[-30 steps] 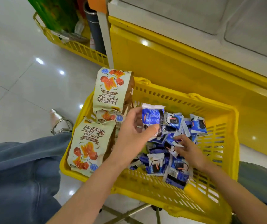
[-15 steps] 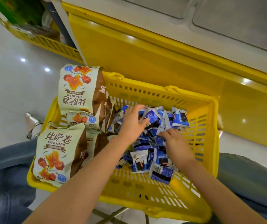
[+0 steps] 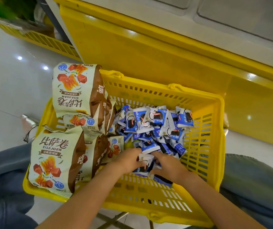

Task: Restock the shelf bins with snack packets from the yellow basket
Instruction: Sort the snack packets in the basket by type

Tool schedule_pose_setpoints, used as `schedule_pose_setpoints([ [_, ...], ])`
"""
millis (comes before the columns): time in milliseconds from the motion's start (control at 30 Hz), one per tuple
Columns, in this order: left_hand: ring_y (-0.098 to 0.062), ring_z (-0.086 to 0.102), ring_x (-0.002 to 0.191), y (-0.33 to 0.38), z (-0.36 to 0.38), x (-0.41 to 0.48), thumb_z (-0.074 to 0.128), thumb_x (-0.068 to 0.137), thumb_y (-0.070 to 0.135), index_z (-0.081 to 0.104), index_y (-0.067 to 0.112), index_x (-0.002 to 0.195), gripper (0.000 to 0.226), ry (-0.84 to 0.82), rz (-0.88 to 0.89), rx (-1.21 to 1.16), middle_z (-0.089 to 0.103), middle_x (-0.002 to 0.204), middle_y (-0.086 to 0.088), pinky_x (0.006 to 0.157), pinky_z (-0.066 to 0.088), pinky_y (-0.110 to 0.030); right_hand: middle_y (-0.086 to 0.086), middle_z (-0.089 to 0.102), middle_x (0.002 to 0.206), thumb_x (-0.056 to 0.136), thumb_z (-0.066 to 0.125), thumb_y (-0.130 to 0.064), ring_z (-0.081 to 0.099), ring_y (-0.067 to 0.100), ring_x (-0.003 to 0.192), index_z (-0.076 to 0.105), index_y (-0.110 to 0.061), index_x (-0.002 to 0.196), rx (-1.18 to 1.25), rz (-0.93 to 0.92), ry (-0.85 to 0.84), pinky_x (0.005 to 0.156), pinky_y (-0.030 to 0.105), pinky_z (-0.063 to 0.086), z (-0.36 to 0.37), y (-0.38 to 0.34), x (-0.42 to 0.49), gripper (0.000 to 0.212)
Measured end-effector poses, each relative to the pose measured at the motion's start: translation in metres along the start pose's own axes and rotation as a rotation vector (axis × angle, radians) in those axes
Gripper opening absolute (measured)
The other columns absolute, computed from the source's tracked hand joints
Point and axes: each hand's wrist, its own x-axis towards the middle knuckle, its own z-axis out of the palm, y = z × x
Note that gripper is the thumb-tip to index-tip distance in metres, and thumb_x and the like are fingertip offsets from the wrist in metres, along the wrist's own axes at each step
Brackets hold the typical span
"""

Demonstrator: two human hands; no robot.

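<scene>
Our left hand (image 3: pixel 129 160) and right hand (image 3: pixel 168 166) meet with fingers curled, both gripping a clutch of small blue-white snack packets (image 3: pixel 144 165) between them, near side of the yellow basket (image 3: pixel 221 129). Loose packet pile (image 3: pixel 154 126) lies just beyond; Bisajuan bags (image 3: pixel 54 159) are stacked on the left.

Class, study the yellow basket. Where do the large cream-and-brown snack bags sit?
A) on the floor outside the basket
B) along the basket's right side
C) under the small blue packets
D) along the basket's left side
D: the cream-and-brown bags stand along the left side of the yellow basket, beside the heap of small blue packets.
</scene>
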Motion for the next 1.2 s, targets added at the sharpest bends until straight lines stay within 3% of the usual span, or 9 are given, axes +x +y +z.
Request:
schedule_pose_setpoints([
  [133,-0.014,0.053,0.085,0.003,-0.016,-0.014,0.064,0.086,0.028,0.055,0.013,0.101,0.024,0.245,0.028,-0.377,0.054,0.092,0.001,0.063,0.039,-0.012,-0.005,0.065,0.091,0.085,0.067,-0.02,0.065,0.001,0.073,0.05,-0.013,0.117,0.563,0.01,0.123,0.066,0.019,0.052,-0.002,-0.015,0.003,0.037],
  [300,-0.003,0.059,0.097,0.013,-0.034,-0.042,0.065,0.085,0.021,0.054,0.019,0.115,0.032,0.365,0.075,-0.648,0.063,0.107,0.008,0.078,0.046,-0.012,-0.002,0.07,0.071,0.086,0.064,-0.011,0.069,0.011,0.068,0.054,-0.015,0.093,1.02,-0.083,0.331,0.063,0.02,0.055,-0.021,-0.035,0.007,0.013],
  [400,0.012,0.056,0.085,0.021,-0.053,-0.061,0.065,0.086,0.02,0.05,0.029,0.108,0.028,0.545,0.113,-0.677,0.059,0.095,0.023,0.07,0.042,-0.001,-0.003,0.068,0.082,0.088,0.062,-0.015,0.067,0.009,0.077,0.056,-0.021,0.094,0.834,-0.109,0.357,0.072,0.021,0.054,-0.017,-0.04,0.013,0.01],
  [600,0.021,0.054,0.087,0.024,-0.091,-0.088,0.061,0.088,0.021,0.052,0.031,0.114,0.029,0.749,0.172,-0.808,0.059,0.1,0.026,0.069,0.04,0.002,0.004,0.057,0.123,0.09,0.061,-0.018,0.054,0.018,0.114,0.057,-0.01,0.122,0.289,-0.139,0.047,0.093,0.02,0.043,0.032,-0.048,0.035,0.034],
  [767,0.017,0.057,0.086,0.022,-0.101,-0.1,0.061,0.088,0.021,0.052,0.037,0.104,0.025,0.755,0.152,-0.855,0.06,0.099,0.024,0.068,0.043,-0.001,0.005,0.056,0.123,0.087,0.062,-0.026,0.048,0.021,0.119,0.058,-0.02,0.124,-0.074,-0.084,0.038,0.094,0.037,0.046,0.039,-0.063,0.056,0.037],
  [867,0.017,0.056,0.088,0.02,-0.099,-0.101,0.06,0.088,0.02,0.05,0.033,0.111,0.028,0.756,0.14,-0.857,0.06,0.1,0.024,0.07,0.043,-0.001,0.01,0.06,0.114,0.091,0.053,-0.024,0.058,0.027,0.103,0.063,-0.015,0.112,-0.188,-0.018,0.04,0.083,0.036,0.05,0.034,-0.074,0.063,0.025],
  [1000,0.014,0.058,0.086,0.023,-0.084,-0.091,0.058,0.09,0.016,0.045,0.025,0.111,0.026,0.759,0.101,-0.911,0.058,0.099,0.02,0.065,0.043,-0.002,0.008,0.064,0.099,0.095,0.049,-0.018,0.06,0.025,0.089,0.063,-0.013,0.105,-0.061,-0.074,0.133,0.071,0.031,0.046,0.018,-0.069,0.046,0.019],
  [1100,-0.01,0.056,0.104,0.028,-0.061,-0.072,0.052,0.094,0.022,0.044,0.021,0.118,0.026,0.66,0.003,-0.787,0.057,0.115,0.006,0.085,0.046,-0.017,-0.001,0.056,0.069,0.097,0.048,-0.022,0.051,0.012,0.059,0.056,-0.015,0.096,0.166,-0.082,0.219,0.054,0.023,0.036,-0.001,-0.049,0.017,0.01],
  [1200,-0.019,0.05,0.114,0.024,-0.032,-0.046,0.048,0.095,0.023,0.039,0.015,0.129,0.036,0.599,-0.156,-0.567,0.049,0.127,-0.003,0.09,0.04,-0.027,0.002,0.06,0.072,0.096,0.05,-0.019,0.061,0.014,0.064,0.052,-0.02,0.093,0.28,0.018,0.317,0.056,0.02,0.045,-0.03,-0.024,-0.005,0.004],
])
